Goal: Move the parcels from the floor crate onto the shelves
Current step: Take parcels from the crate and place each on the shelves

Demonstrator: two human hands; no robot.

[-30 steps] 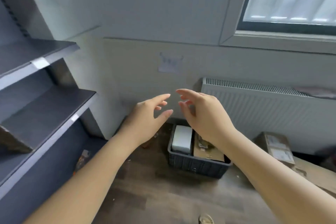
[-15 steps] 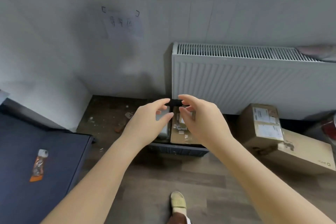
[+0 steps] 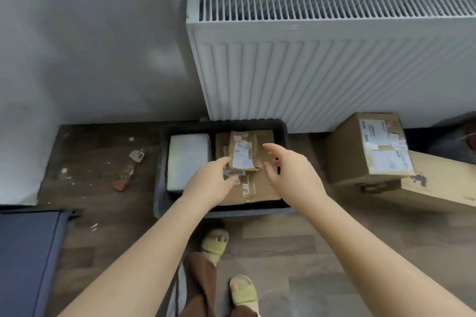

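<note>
Near edge: pale green rubber slippers [image 3: 242, 291] on the wood-pattern floor [image 3: 334, 252], with a dark blue shelf board [image 3: 25, 252] at lower left. Both arms reach over the dark grey plastic crate [image 3: 161, 188].

Left hand [image 3: 211, 183] — fingers loosely spread, holding nothing, tips just beside the small brown cardboard parcel with a white label [image 3: 242, 156]; contact not discernible.

Right hand [image 3: 291, 177] — fingers spread, empty, to that parcel's right.

The small parcel lies on a flat brown cardboard parcel [image 3: 262, 193]. A white rectangular parcel [image 3: 188, 159] fills the crate's left half.

Behind: white ribbed radiator [image 3: 322, 59].
</note>
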